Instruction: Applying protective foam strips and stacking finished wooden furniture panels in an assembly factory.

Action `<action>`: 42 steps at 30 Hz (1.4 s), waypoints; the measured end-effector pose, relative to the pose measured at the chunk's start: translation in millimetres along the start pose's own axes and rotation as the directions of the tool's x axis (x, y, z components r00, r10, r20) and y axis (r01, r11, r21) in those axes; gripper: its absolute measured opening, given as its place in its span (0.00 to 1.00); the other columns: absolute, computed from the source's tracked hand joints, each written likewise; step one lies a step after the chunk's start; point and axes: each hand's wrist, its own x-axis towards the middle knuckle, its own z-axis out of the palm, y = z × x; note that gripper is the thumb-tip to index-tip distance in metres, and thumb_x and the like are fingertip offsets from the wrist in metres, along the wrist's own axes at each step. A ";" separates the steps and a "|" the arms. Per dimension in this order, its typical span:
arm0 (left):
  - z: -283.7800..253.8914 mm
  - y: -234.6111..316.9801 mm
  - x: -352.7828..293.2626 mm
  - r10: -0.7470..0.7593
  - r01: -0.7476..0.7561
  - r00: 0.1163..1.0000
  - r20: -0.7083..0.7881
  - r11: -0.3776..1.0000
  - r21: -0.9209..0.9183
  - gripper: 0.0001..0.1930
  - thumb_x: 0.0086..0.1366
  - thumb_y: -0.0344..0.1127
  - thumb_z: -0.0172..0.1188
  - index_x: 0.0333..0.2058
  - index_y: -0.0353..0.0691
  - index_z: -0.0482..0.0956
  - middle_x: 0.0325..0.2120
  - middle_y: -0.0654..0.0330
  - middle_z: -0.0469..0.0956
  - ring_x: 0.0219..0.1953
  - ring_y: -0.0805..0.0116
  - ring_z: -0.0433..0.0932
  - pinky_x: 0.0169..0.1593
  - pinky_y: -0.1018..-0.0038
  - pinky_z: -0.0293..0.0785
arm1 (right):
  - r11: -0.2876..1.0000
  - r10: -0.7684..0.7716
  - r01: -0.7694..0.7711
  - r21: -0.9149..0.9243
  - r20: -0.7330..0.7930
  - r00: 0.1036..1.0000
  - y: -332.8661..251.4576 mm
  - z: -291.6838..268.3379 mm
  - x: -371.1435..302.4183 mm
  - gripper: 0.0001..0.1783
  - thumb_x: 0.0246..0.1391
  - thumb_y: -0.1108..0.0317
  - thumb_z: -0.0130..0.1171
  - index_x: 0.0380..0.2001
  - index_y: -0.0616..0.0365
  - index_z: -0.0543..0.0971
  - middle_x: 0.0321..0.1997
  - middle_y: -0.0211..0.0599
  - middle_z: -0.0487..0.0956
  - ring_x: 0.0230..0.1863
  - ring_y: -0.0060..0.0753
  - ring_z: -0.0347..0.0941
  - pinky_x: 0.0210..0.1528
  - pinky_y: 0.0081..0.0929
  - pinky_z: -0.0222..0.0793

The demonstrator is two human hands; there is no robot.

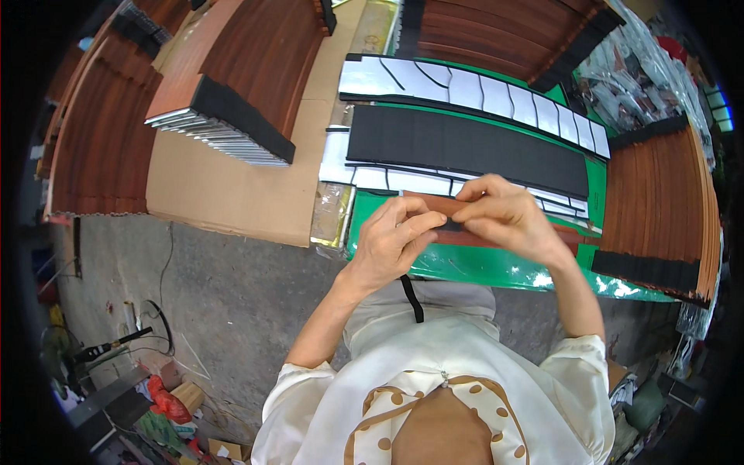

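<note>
My left hand (395, 236) and my right hand (508, 217) meet over the front of the table. Both pinch a narrow black strip (451, 225) between thumb and fingers; part of it is hidden by the fingertips. Its tail seems to be the black strip end (412, 300) dangling below my left hand, past the table edge. Under my hands lies a reddish-brown wood-grain slat (426, 203). Just beyond it are a wide black foam sheet (465, 147) cut into strips and white backing sheets (508, 101) with several black strips on them.
The table has a green top (480, 267). At the right stands a stack of wood-grain slats (659, 201) with black ends, and another stack (496, 35) lies at the back. Left, on cardboard (225, 201), stand more bundled slats (256, 70). Clear plastic wrapping (635, 77) lies back right.
</note>
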 end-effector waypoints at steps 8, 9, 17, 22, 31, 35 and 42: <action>-31.0 -47.9 6.9 -0.199 0.169 0.979 0.042 0.909 0.381 0.17 0.54 0.21 0.53 0.44 0.39 0.75 0.46 0.55 0.74 0.46 0.57 0.73 0.48 0.65 0.68 | 0.849 -0.301 0.412 -0.331 0.338 0.892 43.4 24.5 133.5 0.15 0.47 0.74 0.58 0.41 0.55 0.78 0.41 0.37 0.75 0.39 0.45 0.74 0.39 0.35 0.72; -31.9 -55.1 9.4 -0.142 0.047 0.978 0.152 0.862 0.504 0.18 0.52 0.21 0.52 0.44 0.40 0.75 0.47 0.56 0.74 0.47 0.58 0.72 0.48 0.65 0.67 | 0.800 -0.306 0.467 -0.376 0.414 0.857 52.6 34.6 147.5 0.17 0.46 0.74 0.58 0.42 0.52 0.77 0.44 0.37 0.74 0.40 0.44 0.74 0.39 0.36 0.72; -18.9 -71.4 2.2 -0.099 -0.023 0.979 0.178 0.815 0.579 0.21 0.49 0.24 0.54 0.45 0.37 0.75 0.48 0.57 0.74 0.47 0.62 0.71 0.44 0.69 0.65 | 0.683 -0.277 0.601 -0.415 0.614 0.739 67.8 69.8 187.7 0.20 0.41 0.73 0.60 0.42 0.51 0.77 0.38 0.36 0.72 0.40 0.37 0.75 0.36 0.34 0.74; -23.1 -80.2 -5.6 -0.220 0.188 0.975 -0.029 0.753 0.631 0.16 0.55 0.28 0.58 0.44 0.35 0.74 0.48 0.57 0.73 0.46 0.61 0.71 0.44 0.66 0.64 | 0.678 -0.243 0.596 -0.431 0.633 0.735 67.7 68.7 191.5 0.18 0.41 0.72 0.62 0.40 0.51 0.77 0.39 0.34 0.72 0.41 0.36 0.74 0.35 0.33 0.74; -21.6 -81.4 -6.0 -0.227 0.294 0.956 -0.188 0.791 0.536 0.16 0.54 0.26 0.60 0.43 0.34 0.74 0.42 0.53 0.73 0.43 0.56 0.72 0.45 0.63 0.66 | 0.660 -0.189 0.587 -0.469 0.652 0.734 66.2 67.0 190.8 0.21 0.44 0.72 0.61 0.45 0.46 0.75 0.42 0.36 0.71 0.44 0.37 0.74 0.38 0.33 0.74; -19.9 -84.0 -8.8 -0.228 0.303 0.952 -0.203 0.780 0.548 0.15 0.55 0.27 0.60 0.42 0.34 0.74 0.41 0.53 0.74 0.43 0.55 0.72 0.45 0.62 0.66 | 0.672 -0.150 0.573 -0.470 0.672 0.726 64.0 72.7 195.4 0.22 0.44 0.75 0.60 0.45 0.45 0.73 0.43 0.33 0.70 0.43 0.36 0.73 0.36 0.32 0.73; -22.1 -84.8 -6.7 -0.221 0.286 0.958 -0.183 0.762 0.581 0.14 0.55 0.28 0.59 0.41 0.35 0.75 0.40 0.55 0.75 0.42 0.57 0.72 0.45 0.64 0.65 | 0.682 -0.077 0.564 -0.465 0.722 0.688 63.3 69.0 201.7 0.19 0.43 0.74 0.61 0.41 0.48 0.74 0.41 0.32 0.71 0.45 0.34 0.72 0.36 0.32 0.71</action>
